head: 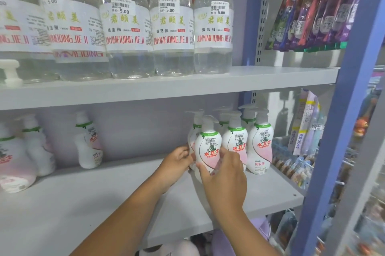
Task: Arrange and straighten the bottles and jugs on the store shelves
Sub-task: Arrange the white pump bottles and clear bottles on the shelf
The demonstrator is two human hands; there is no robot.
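Observation:
On the lower shelf (104,193) stands a white and pink pump bottle (208,147) with a green collar. My left hand (177,164) grips its left side and my right hand (225,176) grips its front and lower part. Right of it stand two matching pump bottles (235,141) (260,147), with more behind them. Another pump bottle (87,143) stands alone near the back at centre-left. The upper shelf (166,87) carries a row of clear bottles with orange caps (173,26).
Larger white and pink jugs (18,155) stand at the far left of the lower shelf. A blue upright post (333,130) bounds the shelf on the right. Packaged toothbrushes (312,6) hang beyond it, and small packets (295,168) lie lower right.

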